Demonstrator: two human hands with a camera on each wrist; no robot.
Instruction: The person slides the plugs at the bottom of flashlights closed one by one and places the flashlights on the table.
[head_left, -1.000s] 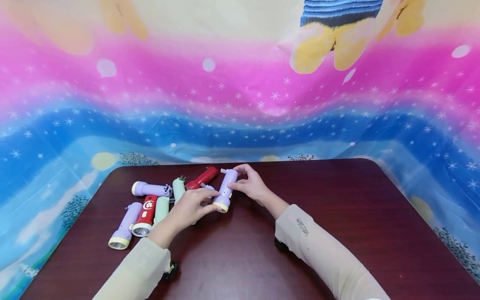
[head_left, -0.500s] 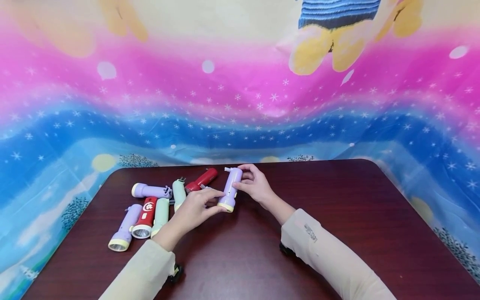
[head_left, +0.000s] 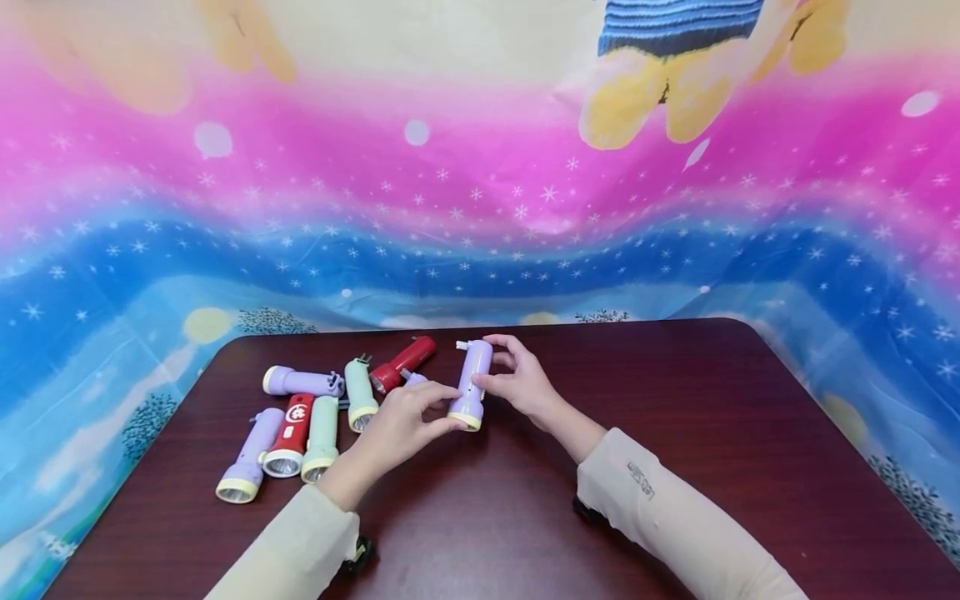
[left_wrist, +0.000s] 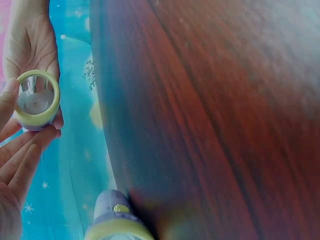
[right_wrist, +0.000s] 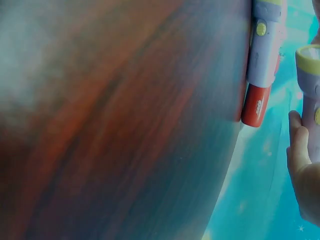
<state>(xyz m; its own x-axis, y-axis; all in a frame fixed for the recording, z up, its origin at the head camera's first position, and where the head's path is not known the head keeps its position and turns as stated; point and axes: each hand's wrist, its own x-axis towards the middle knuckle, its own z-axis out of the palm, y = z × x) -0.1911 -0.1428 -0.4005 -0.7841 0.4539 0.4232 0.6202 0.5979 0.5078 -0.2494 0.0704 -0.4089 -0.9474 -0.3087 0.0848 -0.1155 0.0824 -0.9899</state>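
Observation:
Both hands hold a lilac flashlight [head_left: 476, 371] with a pale yellow head, raised off the table. Its head tilts down toward the camera, and a small pale piece juts from its tail. My left hand [head_left: 401, 423] pinches the head end between thumb and fingers. Around the tail end curl the thumb and fingers of my right hand [head_left: 525, 385]. In the left wrist view the yellow ring [left_wrist: 56, 97] surrounds a clear lens. Just behind my left hand lies another lilac flashlight [head_left: 413, 377], mostly hidden.
On the left of the dark wooden table [head_left: 675, 467] lie several flashlights: a red one [head_left: 405, 363] at the back, mint green ones [head_left: 359, 387], a red one with a white emblem [head_left: 292, 429], and lilac ones [head_left: 255, 446]. A printed cloth [head_left: 480, 275] hangs behind the table.
Both hands have moved a little to the right with the lilac flashlight, away from the other flashlights. More of the mint green ones shows. The grip looks the same.

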